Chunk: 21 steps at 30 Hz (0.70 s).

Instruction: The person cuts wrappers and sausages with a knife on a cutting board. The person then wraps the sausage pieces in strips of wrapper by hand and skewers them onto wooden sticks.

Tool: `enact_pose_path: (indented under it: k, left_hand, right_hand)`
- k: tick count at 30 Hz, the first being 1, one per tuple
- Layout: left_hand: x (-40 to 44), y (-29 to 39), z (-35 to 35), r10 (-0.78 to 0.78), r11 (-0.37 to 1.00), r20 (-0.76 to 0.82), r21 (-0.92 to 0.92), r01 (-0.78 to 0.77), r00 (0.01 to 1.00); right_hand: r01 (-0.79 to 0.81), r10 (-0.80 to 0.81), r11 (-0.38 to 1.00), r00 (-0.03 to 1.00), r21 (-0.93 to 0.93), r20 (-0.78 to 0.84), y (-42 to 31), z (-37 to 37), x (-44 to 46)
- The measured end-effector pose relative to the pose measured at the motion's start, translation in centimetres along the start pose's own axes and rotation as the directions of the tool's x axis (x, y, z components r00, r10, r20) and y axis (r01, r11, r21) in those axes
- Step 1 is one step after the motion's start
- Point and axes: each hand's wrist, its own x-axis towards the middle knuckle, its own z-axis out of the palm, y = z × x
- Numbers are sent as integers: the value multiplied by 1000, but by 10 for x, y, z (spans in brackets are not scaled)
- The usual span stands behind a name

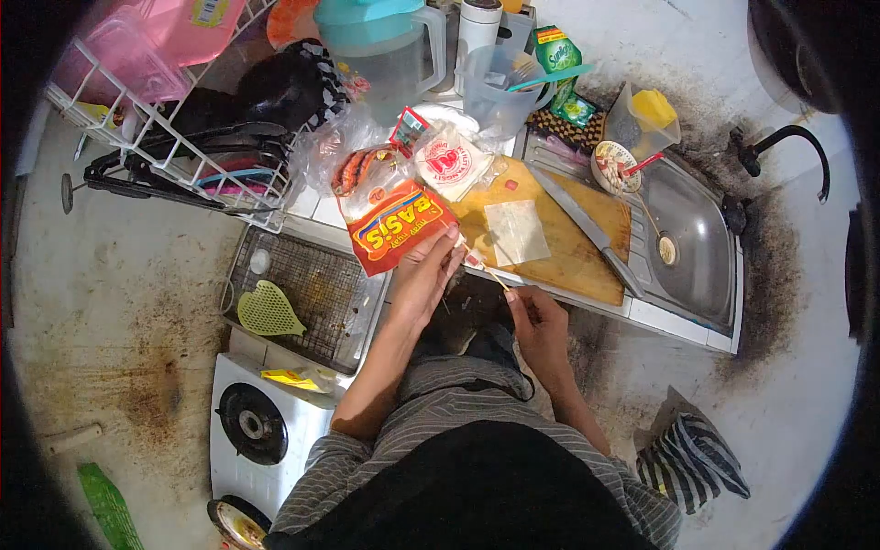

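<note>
My right hand (pixel 541 335) pinches the lower end of a thin wooden skewer (pixel 498 280) in front of the counter edge. A small pinkish-white food piece (pixel 473 259) is threaded on it. My left hand (pixel 429 275) is closed at the skewer's upper end, thumb and fingertips pressed together; what exactly lies between them is mostly hidden. Just behind the left hand lies a red and yellow food packet (pixel 399 225). A wooden cutting board (pixel 577 266) holds a square whitish wrapper sheet (pixel 516 232), a large knife (pixel 587 225) and a small red piece (pixel 511 184).
A metal sink (pixel 701 220) with a black faucet (pixel 797 137) is on the right, a bowl (pixel 616 167) at its edge. Behind stand a plastic pitcher (pixel 380 60) and cup (pixel 500 92). At left are a dish rack (pixel 174 137), a wire-mesh tray (pixel 312 284) and a stove (pixel 252 422).
</note>
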Motion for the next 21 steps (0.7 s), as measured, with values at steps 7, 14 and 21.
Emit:
enact_pose_path:
  k: [7,14,21]
  left_hand:
    - [-2,-3,0,-23,998,45,53,21,999]
    - [0,-9,5,-3,1000,22,-12,3,1000]
    - [3,-14,8,1,1000,54,9,-1,999]
  right_hand:
    - [-12,11,1000,997,7,70,5,-3,3]
    - [-77,72,996,990,37,117,9,-7,6]
    - [36,-40,996,998,77,57,12,-11,11]
